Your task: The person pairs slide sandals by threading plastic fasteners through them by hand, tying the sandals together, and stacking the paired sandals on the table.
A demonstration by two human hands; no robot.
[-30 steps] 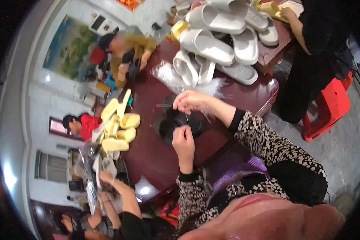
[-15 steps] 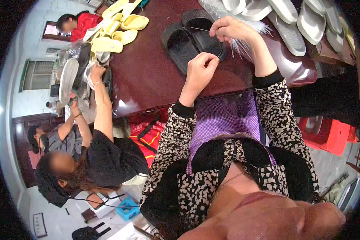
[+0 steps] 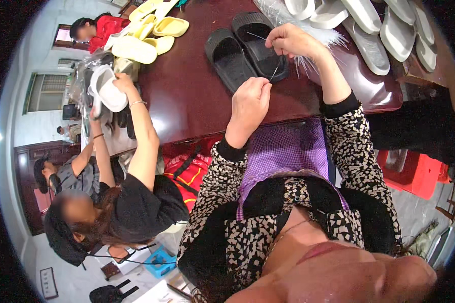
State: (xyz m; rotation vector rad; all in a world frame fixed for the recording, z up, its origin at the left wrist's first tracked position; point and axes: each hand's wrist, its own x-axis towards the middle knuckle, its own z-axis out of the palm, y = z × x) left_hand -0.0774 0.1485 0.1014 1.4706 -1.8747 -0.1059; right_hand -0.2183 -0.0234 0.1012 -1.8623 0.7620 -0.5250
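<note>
Thread [image 3: 274, 74], thin and pale, runs in a short slant between the two hands, its long axis going from the near left up to the far right; the left hand [image 3: 248, 101] is pinched shut on its lower end, fingers curled over the table edge [image 3: 197, 134]; the right hand [image 3: 291, 41] is closed on the upper end, farther off and slightly to the right, directly above the right-hand one of the pair of black slippers [image 3: 245, 48]. That pair lies flat on the dark red table, soles up, long axes pointing away and a little leftward, just beyond the left hand and under the right; so the right hand is the nearer of the two to it. White slippers [image 3: 369, 30] lie in a row at the far right, well apart; a bundle of clear plastic strands [image 3: 308, 60] sits beside the right wrist. A co-worker's hand [image 3: 124, 83] at the left holds a white slipper [image 3: 106, 88]; yellow slippers [image 3: 151, 38] lie beyond it.
</note>
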